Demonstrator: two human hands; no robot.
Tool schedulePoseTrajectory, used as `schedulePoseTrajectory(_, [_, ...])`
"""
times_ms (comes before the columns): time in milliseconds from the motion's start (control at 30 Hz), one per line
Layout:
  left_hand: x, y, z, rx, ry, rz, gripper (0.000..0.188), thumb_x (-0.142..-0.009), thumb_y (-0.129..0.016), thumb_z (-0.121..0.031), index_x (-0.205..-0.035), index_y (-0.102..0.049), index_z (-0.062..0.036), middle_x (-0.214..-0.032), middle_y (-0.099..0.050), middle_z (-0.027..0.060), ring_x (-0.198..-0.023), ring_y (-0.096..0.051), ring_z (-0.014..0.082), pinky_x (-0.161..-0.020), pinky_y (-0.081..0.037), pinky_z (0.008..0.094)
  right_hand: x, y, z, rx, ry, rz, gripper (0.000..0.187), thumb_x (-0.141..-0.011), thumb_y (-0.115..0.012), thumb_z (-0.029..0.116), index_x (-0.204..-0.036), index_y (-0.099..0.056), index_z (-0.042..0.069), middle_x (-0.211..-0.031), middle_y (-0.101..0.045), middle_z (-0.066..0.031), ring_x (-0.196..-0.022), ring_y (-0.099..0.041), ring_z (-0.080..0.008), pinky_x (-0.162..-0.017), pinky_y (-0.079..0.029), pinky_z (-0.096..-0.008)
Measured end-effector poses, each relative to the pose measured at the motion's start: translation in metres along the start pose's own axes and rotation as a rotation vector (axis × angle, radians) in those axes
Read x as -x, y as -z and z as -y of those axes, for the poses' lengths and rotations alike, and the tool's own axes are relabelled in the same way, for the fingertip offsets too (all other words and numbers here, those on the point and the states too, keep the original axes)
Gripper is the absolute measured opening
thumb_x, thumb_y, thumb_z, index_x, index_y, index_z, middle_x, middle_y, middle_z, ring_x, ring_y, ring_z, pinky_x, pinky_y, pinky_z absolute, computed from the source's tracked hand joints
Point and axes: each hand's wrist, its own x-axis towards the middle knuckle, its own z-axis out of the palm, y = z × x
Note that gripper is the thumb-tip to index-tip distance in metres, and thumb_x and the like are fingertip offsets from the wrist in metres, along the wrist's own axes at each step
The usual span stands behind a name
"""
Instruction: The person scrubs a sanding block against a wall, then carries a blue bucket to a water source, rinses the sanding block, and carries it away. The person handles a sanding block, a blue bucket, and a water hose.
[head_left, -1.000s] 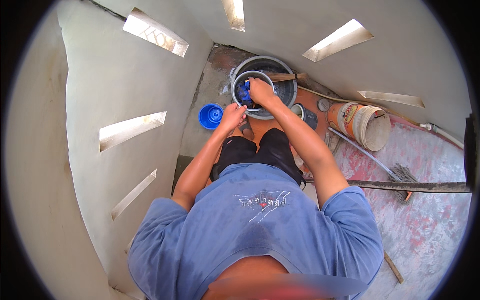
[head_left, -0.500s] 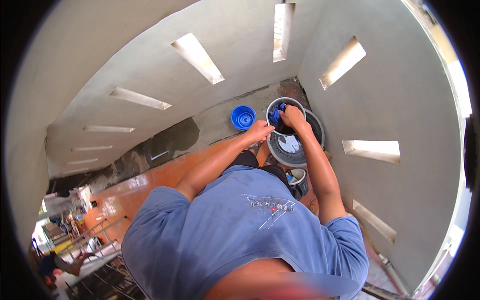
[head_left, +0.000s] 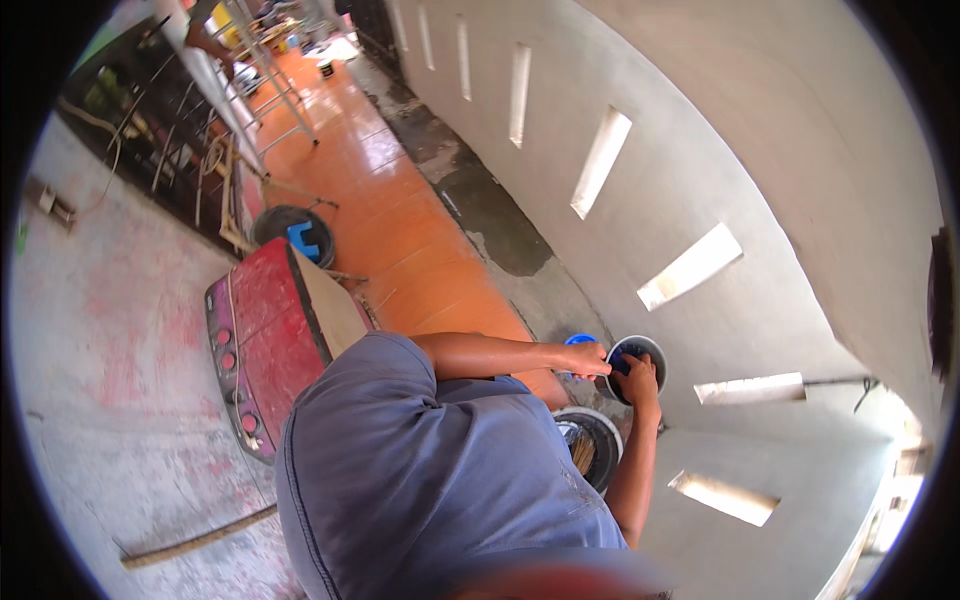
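A grey bucket [head_left: 655,352] is tilted in front of me, close to the wall. My left hand [head_left: 588,360] is closed on its rim at the left side. My right hand [head_left: 638,380] reaches over the near rim, with its fingers down inside against a bunched blue cloth [head_left: 622,356]; the fingertips are partly hidden. Behind my left hand a small blue tub [head_left: 580,340] shows only in part. Nearer to me is a wide dark grey basin [head_left: 612,440], partly covered by my shirt and right arm; something tan and streaked shows in it.
A pale wall [head_left: 780,300] with slots runs along the right. Orange tiles [head_left: 430,270] stretch away to the left. A red box with round knobs [head_left: 260,330] stands there, beside a black tub [head_left: 270,220] with a blue object. Farther off are a metal ladder [head_left: 265,85] and a person's bare limb [head_left: 207,42].
The view has turned to the left, so the bucket and hands now appear lower and farther right. Left hand stays on the rim, right hand in the bucket by the blue cloth.
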Motion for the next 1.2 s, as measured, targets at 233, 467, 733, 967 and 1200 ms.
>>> schedulePoseTrajectory(233, [0.040, 0.077, 0.018, 0.112, 0.004, -0.187, 0.027, -0.086, -0.062, -0.025, -0.074, -0.059, -0.0013, -0.063, -0.060, 0.0061, -0.048, -0.051, 0.0127, -0.043, -0.039, 0.0295, -0.093, -0.019, 0.079, 0.191, 0.052, 0.174, 0.054, -0.083, -0.071, 0.035, -0.131, -0.057, 0.012, -0.128, -0.059, -0.0240, -0.112, -0.064, -0.0394, -0.091, -0.053, -0.0483])
schedulePoseTrajectory(467, [0.069, 0.172, 0.047, 0.232, 0.033, -0.298, 0.024, -0.086, -0.062, -0.025, -0.080, -0.061, -0.0016, -0.064, -0.059, 0.0064, -0.046, -0.048, 0.0116, -0.042, -0.037, 0.0298, -0.195, -0.066, 0.148, 0.253, 0.128, 0.221, 0.046, -0.095, -0.053, 0.039, -0.121, -0.052, 0.001, -0.108, -0.067, -0.0297, -0.102, -0.067, -0.0428, -0.088, -0.053, -0.0529])
schedulePoseTrajectory(733, [0.105, 0.333, 0.069, 0.133, 0.041, -0.431, 0.031, -0.086, -0.063, -0.032, -0.086, -0.065, -0.0007, -0.066, -0.059, 0.0067, -0.047, -0.048, 0.0123, -0.043, -0.038, 0.0324, -0.350, -0.084, 0.261, 0.219, 0.312, 0.271, 0.044, -0.094, -0.061, 0.036, -0.100, -0.070, -0.007, -0.106, -0.066, -0.0324, -0.102, -0.064, -0.0459, -0.089, -0.051, -0.0518])
schedulePoseTrajectory(967, [0.147, 0.474, 0.072, 0.423, 0.002, -0.583, 0.025, -0.092, -0.059, -0.022, -0.083, -0.059, 0.0016, -0.064, -0.052, 0.0048, -0.046, -0.044, 0.0114, -0.041, -0.033, 0.0290, -0.423, -0.019, 0.404, -0.009, 0.654, 0.171, 0.034, -0.076, -0.079, 0.016, -0.107, -0.071, 0.006, -0.105, -0.067, -0.0198, -0.103, -0.064, -0.0365, -0.090, -0.051, -0.0441])
schedulePoseTrajectory(1200, [0.172, 0.586, 0.077, 0.511, -0.018, -0.698, 0.022, -0.094, -0.059, -0.020, -0.086, -0.059, 0.0010, -0.067, -0.054, 0.0057, -0.048, -0.043, 0.0110, -0.043, -0.034, 0.0290, -0.535, -0.082, 0.515, 0.285, 0.782, 0.206, 0.027, -0.083, -0.068, 0.015, -0.108, -0.064, 0.007, -0.103, -0.069, -0.0228, -0.107, -0.064, -0.0366, -0.089, -0.052, -0.0481])
